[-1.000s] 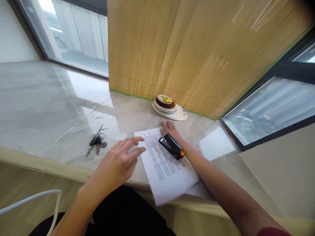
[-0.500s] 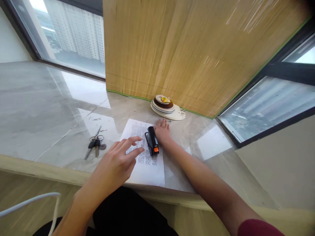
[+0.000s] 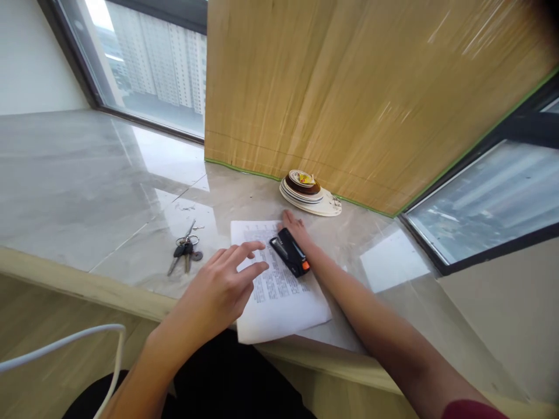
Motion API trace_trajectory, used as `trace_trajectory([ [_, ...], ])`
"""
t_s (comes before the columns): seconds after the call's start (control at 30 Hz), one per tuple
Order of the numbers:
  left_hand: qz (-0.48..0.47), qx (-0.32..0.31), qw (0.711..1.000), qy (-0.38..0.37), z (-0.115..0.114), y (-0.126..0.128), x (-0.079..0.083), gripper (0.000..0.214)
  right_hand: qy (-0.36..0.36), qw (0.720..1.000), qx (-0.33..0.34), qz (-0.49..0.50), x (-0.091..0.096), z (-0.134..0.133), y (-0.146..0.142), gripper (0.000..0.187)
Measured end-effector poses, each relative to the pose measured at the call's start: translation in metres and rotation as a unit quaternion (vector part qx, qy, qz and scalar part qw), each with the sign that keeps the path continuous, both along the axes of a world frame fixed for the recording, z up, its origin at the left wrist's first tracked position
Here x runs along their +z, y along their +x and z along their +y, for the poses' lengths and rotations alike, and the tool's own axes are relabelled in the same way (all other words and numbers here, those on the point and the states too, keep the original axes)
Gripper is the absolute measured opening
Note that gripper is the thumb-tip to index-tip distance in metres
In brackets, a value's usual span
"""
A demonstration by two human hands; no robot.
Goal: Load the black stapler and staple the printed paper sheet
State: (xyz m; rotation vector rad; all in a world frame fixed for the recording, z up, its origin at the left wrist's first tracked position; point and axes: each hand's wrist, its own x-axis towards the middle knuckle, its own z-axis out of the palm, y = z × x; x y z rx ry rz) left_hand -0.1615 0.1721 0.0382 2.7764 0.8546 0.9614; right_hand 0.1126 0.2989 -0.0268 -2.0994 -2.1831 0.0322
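A printed sheet of paper (image 3: 279,294) lies on the marble sill, its near edge hanging slightly over the front. A black stapler (image 3: 290,252) with an orange end rests on the sheet's upper right part. My right hand (image 3: 295,226) lies flat at the paper's far right corner, mostly hidden behind the stapler, fingers stretched out. My left hand (image 3: 225,285) hovers over the paper's left edge with fingers spread, holding nothing.
A bunch of keys (image 3: 185,251) lies left of the paper. A stack of plates (image 3: 311,198) stands against the bamboo blind (image 3: 358,93). Windows flank the blind. A white cable (image 3: 61,346) runs at lower left below the sill's wooden front edge (image 3: 87,285).
The paper and stapler have turned under my right hand: slanted right, then nearly straight, now slanted right again. My left hand stays over the paper's left edge.
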Motion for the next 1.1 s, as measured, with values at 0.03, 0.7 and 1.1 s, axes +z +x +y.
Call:
trace_trajectory([
  [0.03, 0.002, 0.002, 1.0, 0.0, 0.0, 0.0, 0.0, 0.046, 0.005, 1.0, 0.019, 0.003, -0.001, 0.005, -0.016, 0.054],
  [0.7, 0.037, 0.017, 0.999, -0.001, 0.009, 0.012, -0.011, 0.04, -0.016, 0.988, 0.151, 0.04, 0.018, -0.012, -0.02, 0.051],
  [1.1, 0.119, 0.039, 0.99, -0.067, 0.028, 0.033, -0.05, 0.023, 0.1, 0.966, 0.048, 0.232, 0.043, -0.074, 0.042, 0.044],
])
